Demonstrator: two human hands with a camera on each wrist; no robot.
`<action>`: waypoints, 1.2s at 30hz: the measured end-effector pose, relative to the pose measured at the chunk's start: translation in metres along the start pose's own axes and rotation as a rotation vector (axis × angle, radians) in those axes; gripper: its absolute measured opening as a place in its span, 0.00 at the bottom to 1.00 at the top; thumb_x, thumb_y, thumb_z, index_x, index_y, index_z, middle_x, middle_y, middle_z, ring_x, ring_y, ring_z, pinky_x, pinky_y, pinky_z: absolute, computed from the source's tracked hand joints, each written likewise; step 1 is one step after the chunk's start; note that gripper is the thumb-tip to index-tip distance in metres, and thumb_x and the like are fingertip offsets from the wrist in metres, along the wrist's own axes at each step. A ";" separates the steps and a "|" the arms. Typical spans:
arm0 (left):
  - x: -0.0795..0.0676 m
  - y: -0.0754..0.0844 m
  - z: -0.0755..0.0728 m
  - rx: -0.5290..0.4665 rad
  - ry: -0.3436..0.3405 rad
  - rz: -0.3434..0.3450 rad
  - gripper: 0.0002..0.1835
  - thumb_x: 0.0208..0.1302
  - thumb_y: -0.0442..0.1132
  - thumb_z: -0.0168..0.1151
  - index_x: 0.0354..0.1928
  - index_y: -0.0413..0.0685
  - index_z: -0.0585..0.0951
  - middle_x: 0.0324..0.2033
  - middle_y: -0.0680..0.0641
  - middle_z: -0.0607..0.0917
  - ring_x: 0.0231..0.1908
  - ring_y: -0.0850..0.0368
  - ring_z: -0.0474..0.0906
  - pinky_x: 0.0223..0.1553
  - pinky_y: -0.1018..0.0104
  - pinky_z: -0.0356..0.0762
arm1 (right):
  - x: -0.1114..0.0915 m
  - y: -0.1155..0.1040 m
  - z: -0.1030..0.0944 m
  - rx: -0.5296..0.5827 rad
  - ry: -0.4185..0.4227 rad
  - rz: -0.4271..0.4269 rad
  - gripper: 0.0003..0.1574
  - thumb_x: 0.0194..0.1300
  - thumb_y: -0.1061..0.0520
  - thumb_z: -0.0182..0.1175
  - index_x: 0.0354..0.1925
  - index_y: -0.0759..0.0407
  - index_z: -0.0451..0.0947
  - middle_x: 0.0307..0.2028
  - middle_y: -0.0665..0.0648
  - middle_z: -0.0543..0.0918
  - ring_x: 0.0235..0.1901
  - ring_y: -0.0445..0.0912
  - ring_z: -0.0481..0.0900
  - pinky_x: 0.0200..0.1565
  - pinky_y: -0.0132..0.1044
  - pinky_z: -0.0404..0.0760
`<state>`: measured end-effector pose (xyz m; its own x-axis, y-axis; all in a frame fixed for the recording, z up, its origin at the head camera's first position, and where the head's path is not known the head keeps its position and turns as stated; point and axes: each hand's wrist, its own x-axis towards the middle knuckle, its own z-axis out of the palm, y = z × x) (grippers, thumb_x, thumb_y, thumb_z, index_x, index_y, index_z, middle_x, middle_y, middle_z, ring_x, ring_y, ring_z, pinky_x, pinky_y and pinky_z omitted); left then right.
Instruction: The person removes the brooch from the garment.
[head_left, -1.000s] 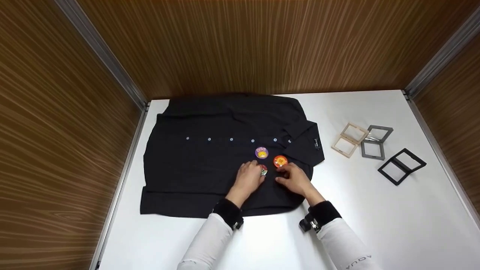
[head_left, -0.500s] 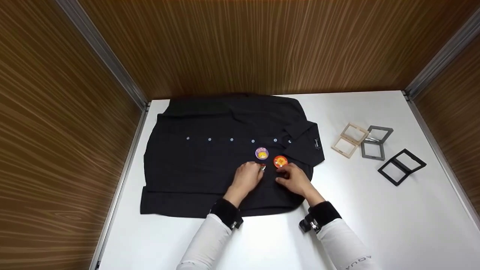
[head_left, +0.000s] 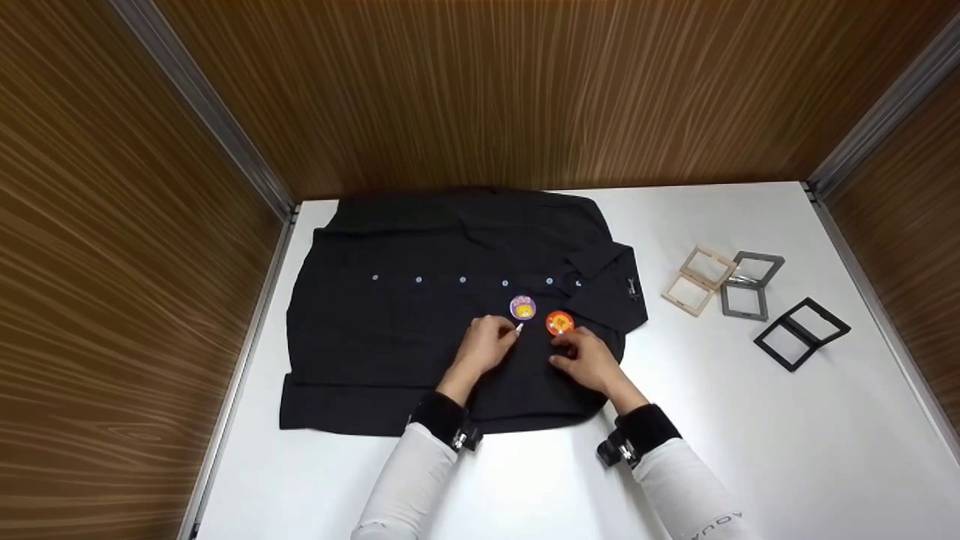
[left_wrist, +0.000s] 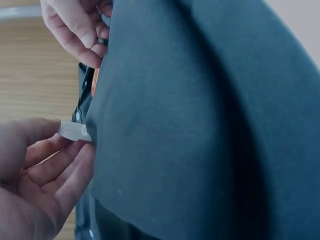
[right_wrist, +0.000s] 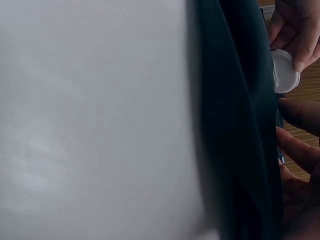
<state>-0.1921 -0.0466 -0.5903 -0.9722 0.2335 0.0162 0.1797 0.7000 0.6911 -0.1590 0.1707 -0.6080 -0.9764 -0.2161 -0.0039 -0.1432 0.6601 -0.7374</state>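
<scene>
A black button-up shirt (head_left: 390, 330) lies spread flat, its collar to the right. My left hand (head_left: 484, 346) pinches a round pin badge (head_left: 519, 328) between thumb and fingers, tilted up on edge over the shirt. Its white back (right_wrist: 286, 74) faces the right wrist camera, while the left wrist view shows the badge's thin side (left_wrist: 75, 131). Just beyond it lies a purple badge (head_left: 523, 307) with a yellow figure. My right hand (head_left: 591, 361) rests on the shirt, a fingertip at the near edge of an orange-red badge (head_left: 559, 323), thumb apart from it.
Three opened, hinged square cases lie on the white table (head_left: 750, 420) to the right: a beige case (head_left: 699, 280), a grey case (head_left: 751, 285) touching or overlapping it, and a black case (head_left: 802, 334). Wood-patterned panels (head_left: 480, 90) stand behind and at both sides.
My left hand has tipped its badge from showing its coloured face to standing edge-on, and drawn slightly left and away from me. The right hand stays at the orange-red badge.
</scene>
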 end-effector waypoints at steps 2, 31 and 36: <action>0.001 -0.003 0.000 -0.040 0.009 -0.009 0.06 0.67 0.36 0.66 0.36 0.42 0.90 0.33 0.47 0.90 0.34 0.55 0.84 0.42 0.59 0.82 | -0.001 -0.003 0.001 -0.005 -0.006 0.002 0.15 0.60 0.62 0.71 0.46 0.65 0.85 0.39 0.58 0.81 0.36 0.49 0.79 0.42 0.44 0.78; -0.001 -0.032 -0.004 -0.661 -0.015 -0.274 0.09 0.64 0.23 0.62 0.44 0.23 0.84 0.38 0.35 0.88 0.32 0.55 0.86 0.37 0.64 0.88 | 0.032 -0.034 0.038 0.424 -0.012 0.254 0.02 0.67 0.67 0.64 0.34 0.66 0.81 0.24 0.53 0.81 0.23 0.42 0.79 0.27 0.32 0.82; -0.003 -0.034 -0.004 -0.706 -0.016 -0.288 0.10 0.65 0.22 0.60 0.46 0.21 0.83 0.39 0.32 0.87 0.32 0.54 0.86 0.38 0.63 0.88 | 0.035 -0.035 0.041 0.386 -0.016 0.264 0.04 0.66 0.66 0.65 0.33 0.65 0.81 0.23 0.53 0.82 0.22 0.41 0.80 0.25 0.31 0.81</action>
<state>-0.1962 -0.0737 -0.6107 -0.9629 0.1201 -0.2415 -0.2247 0.1383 0.9646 -0.1815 0.1102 -0.6098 -0.9683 -0.0899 -0.2332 0.1833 0.3787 -0.9072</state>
